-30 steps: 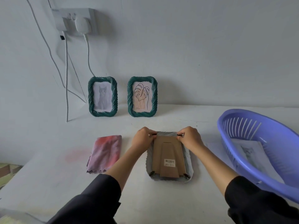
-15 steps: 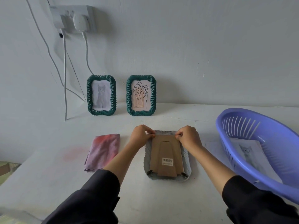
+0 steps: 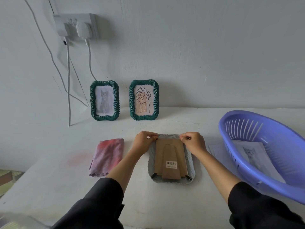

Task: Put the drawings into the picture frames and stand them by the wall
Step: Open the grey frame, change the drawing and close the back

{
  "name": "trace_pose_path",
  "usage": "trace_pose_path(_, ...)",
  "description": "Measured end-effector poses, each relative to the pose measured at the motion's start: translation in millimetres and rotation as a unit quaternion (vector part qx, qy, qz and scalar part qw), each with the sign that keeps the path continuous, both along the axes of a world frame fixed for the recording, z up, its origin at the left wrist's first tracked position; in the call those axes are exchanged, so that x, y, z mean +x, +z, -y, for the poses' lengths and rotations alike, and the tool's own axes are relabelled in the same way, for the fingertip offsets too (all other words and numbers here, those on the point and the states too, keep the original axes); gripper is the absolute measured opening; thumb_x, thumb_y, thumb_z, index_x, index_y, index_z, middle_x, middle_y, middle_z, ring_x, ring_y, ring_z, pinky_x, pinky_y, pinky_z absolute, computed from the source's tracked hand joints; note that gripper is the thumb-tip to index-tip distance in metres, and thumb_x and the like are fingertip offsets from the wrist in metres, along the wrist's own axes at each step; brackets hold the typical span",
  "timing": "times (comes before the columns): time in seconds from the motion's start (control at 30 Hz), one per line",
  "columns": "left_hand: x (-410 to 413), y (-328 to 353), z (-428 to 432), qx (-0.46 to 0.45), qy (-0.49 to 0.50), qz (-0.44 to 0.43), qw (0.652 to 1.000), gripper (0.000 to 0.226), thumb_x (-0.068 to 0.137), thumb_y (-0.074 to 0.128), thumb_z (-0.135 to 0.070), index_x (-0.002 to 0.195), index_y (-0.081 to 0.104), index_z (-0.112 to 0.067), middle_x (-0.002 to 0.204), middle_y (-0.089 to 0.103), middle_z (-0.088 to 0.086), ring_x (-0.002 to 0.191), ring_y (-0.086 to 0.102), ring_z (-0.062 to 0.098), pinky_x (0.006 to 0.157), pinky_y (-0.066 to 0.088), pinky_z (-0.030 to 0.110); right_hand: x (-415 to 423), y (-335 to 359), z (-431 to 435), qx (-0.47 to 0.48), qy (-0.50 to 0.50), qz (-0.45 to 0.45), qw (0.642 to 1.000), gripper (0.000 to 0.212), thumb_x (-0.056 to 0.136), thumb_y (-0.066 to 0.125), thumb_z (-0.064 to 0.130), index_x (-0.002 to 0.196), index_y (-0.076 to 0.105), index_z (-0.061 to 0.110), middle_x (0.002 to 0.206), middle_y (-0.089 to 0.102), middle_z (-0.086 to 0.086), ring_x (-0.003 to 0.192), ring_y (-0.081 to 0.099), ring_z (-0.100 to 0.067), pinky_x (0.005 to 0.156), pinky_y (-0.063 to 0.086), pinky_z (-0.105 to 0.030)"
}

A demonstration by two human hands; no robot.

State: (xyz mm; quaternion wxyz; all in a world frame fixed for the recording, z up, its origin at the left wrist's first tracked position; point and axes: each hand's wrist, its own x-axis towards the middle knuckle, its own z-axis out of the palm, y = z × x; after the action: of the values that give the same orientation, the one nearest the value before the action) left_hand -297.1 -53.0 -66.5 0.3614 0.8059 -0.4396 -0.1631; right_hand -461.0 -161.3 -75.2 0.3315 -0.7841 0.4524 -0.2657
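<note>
**Inspector:** Position of the work item?

**Assistant:** A pale frame lies face down, centre-near on the table, its cardboard backing uppermost. Two green frames stand filled at the far wall.

**Inspector:** Hands?

**Assistant:** Left hand and right hand each pinch at a far corner of the backing, fingers curled tight, apparently on small tabs; too small to confirm.

**Inspector:** Change over the last second?

**Assistant:** Little. Both hands stay at those corners; only the view shifts. In my judgement, the far tabs are still being worked. The near clips look turned aside. Another cat drawing waits in the purple basket at right.
</note>
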Motion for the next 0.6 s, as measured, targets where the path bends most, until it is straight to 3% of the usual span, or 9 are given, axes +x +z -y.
trace_pose_path(0.07,-0.9,1.0,-6.1,-0.002,0.010,-0.003,1.000,0.031,0.090,0.059,-0.018,0.120,0.064,-0.011,0.116,0.067,0.011,0.104,0.061,0.025,0.089,0.044,0.028,-8.3,4.4,0.4,0.076,-0.020,0.085,0.993,0.025,0.089,0.057,0.011,0.112,0.067,0.009,0.112,0.068,-0.009,0.104,0.061,-0.020,0.090,0.048,-0.030)
trace_pose_path(0.13,-2.5,1.4,-12.8,0.004,0.022,-0.030,0.999,0.032,0.089,0.061,-0.018,0.120,0.063,-0.009,0.113,0.067,0.015,0.095,0.062,0.026,0.090,0.051,0.034,-16.3,7.4,-1.2,0.112,-0.036,0.117,0.986,0.030,0.088,0.059,0.012,0.117,0.065,0.011,0.105,0.067,-0.010,0.096,0.059,-0.017,0.091,0.049,-0.031)
trace_pose_path(0.23,-5.7,2.3,-22.4,0.031,0.021,-0.064,0.997,0.029,0.087,0.059,-0.006,0.115,0.066,-0.004,0.110,0.067,0.017,0.082,0.062,0.023,0.084,0.055,0.036,-25.5,8.6,-10.8,0.147,-0.049,0.078,0.985,0.030,0.083,0.062,0.009,0.114,0.065,0.011,0.083,0.062,-0.004,0.075,0.055,-0.018,0.072,0.046,-0.030)
trace_pose_path(0.3,-7.4,2.5,-26.1,0.046,0.016,-0.064,0.997,0.031,0.086,0.056,0.000,0.115,0.066,-0.002,0.115,0.066,0.015,0.093,0.065,0.027,0.090,0.054,0.036,-30.3,9.0,-22.6,0.173,-0.036,0.030,0.984,0.032,0.080,0.065,0.007,0.111,0.066,0.012,0.077,0.060,-0.003,0.069,0.054,-0.019,0.064,0.045,-0.028)
trace_pose_path(0.4,-9.9,3.7,-28.9,0.051,0.016,-0.066,0.996,0.034,0.085,0.054,0.003,0.117,0.065,-0.003,0.119,0.065,0.014,0.103,0.064,0.030,0.094,0.052,0.040,-33.3,6.6,-38.7,0.133,-0.022,-0.022,0.991,0.039,0.076,0.065,0.001,0.114,0.065,0.009,0.096,0.063,-0.010,0.087,0.055,-0.017,0.073,0.043,-0.026)
trace_pose_path(0.47,-10.8,4.2,-30.0,0.049,0.015,-0.065,0.997,0.033,0.086,0.053,0.002,0.117,0.065,-0.003,0.119,0.065,0.014,0.104,0.064,0.030,0.094,0.052,0.040,-34.7,7.9,-45.7,0.101,-0.029,-0.032,0.994,0.038,0.075,0.064,-0.001,0.112,0.066,0.007,0.104,0.066,-0.012,0.089,0.054,-0.016,0.075,0.040,-0.024)
trace_pose_path(0.6,-13.5,9.8,-31.7,0.045,0.016,-0.095,0.994,0.028,0.088,0.058,-0.008,0.114,0.066,-0.003,0.111,0.069,0.017,0.090,0.065,0.028,0.090,0.054,0.041,-40.5,32.3,-54.0,0.068,-0.045,0.009,0.997,0.034,0.075,0.066,-0.001,0.108,0.068,0.003,0.108,0.068,-0.015,0.090,0.057,-0.016,0.077,0.041,-0.022)
